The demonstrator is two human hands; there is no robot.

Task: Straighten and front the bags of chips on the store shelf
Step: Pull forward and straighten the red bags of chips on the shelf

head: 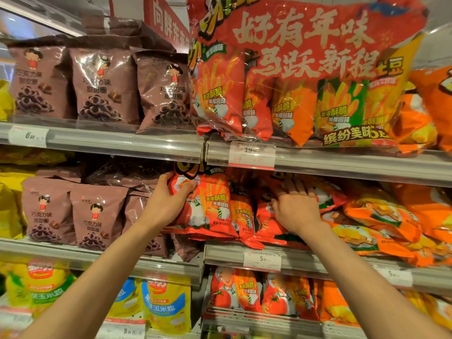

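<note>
Bright, even store light falls from above. Glare streaks the glossy multipack (305, 69) above the hands and the brown bags (102, 86) up left of the left hand (168, 201). Wide-angle distortion bows the shelf rails (342, 165) toward the edges. The corners look soft; shadow sits under each shelf.

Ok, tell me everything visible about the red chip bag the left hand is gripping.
The red chip bag is glossy film printed with fries, a cartoon figure and Chinese text. It stands roughly upright at the left end of the red row on the middle shelf, under the price rail. The left hand pinches its upper left corner; neighbouring red bags press its right side.
</note>
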